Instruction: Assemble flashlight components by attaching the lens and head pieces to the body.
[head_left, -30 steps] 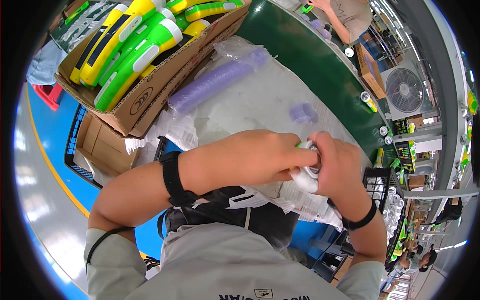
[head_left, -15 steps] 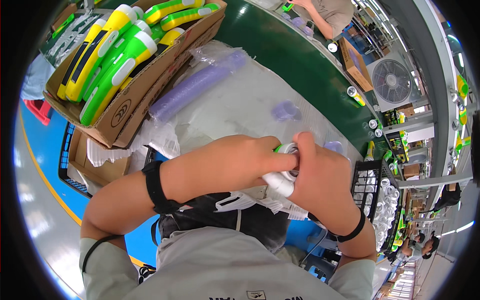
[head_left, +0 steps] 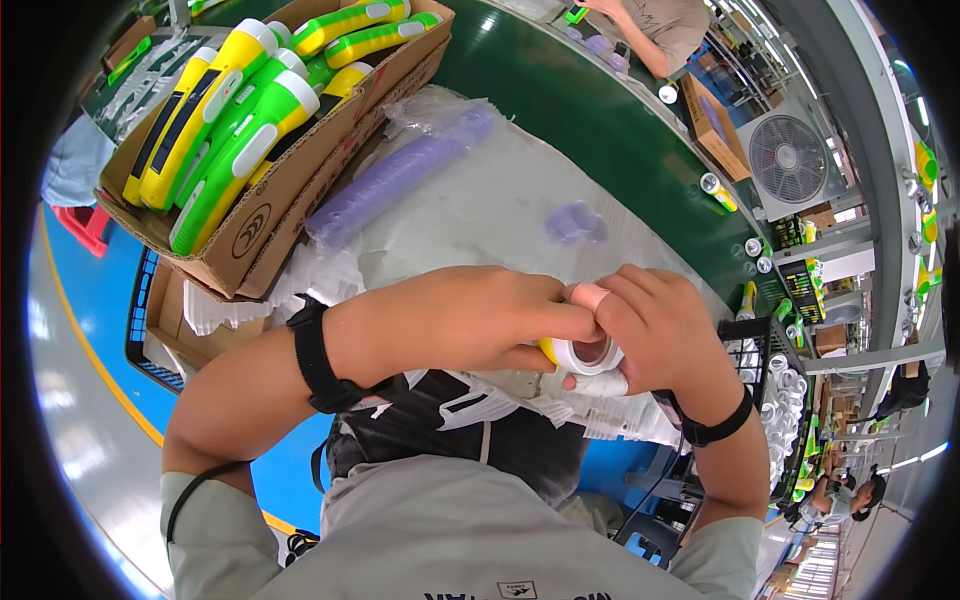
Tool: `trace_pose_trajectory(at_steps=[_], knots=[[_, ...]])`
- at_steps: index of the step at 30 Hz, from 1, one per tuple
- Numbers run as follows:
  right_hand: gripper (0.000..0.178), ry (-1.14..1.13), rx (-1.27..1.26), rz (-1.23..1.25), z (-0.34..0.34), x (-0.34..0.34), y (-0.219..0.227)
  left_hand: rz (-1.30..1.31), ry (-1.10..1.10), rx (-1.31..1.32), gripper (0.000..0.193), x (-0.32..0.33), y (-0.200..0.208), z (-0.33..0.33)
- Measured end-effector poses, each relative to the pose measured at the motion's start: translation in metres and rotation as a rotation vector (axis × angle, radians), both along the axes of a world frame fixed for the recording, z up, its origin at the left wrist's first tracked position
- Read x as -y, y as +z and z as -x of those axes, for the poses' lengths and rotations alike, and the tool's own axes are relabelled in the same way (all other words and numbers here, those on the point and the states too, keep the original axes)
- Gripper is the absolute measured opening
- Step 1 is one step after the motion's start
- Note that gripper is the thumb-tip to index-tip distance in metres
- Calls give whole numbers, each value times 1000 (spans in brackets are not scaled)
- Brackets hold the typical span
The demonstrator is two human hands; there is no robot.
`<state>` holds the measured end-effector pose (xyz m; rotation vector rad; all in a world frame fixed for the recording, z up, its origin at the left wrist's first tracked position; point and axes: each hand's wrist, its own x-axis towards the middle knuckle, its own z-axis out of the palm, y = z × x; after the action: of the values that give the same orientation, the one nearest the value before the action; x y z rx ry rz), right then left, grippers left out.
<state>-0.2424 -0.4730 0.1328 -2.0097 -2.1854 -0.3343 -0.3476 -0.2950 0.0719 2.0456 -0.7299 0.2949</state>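
Observation:
In front of my body, a flashlight with a white round head and a bit of yellow body showing is held between both hands. My left hand is closed round its body, which the fingers mostly hide. Bent over the head's rim are the fingers of my right hand, with the thumb below. A second white piece shows under the rim by the right thumb; I cannot tell whether it is separate. Beyond the hands, a short purple see-through roll rests on the white covering of the bench.
At the left stands a cardboard box of green and yellow flashlights. Beside it lies a long purple roll. A black crate with white rings is at my right. Across the green bench are a person and a fan.
The flashlight's head has turned, so its rim now faces up toward me, and yellow shows where green did. My right fingers have shifted from beside the head onto its rim.

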Motion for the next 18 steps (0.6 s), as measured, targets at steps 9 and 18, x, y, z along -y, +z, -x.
trace_pose_trajectory(at_steps=[9, 18], knots=[[49, -253, -254, 68, 27, -7, 13, -94, 83, -12, 35, -2, 2, 9], [52, -453, -217, 473, 33, 0, 29, -161, 42, -70, 38, 0, 5, 9]])
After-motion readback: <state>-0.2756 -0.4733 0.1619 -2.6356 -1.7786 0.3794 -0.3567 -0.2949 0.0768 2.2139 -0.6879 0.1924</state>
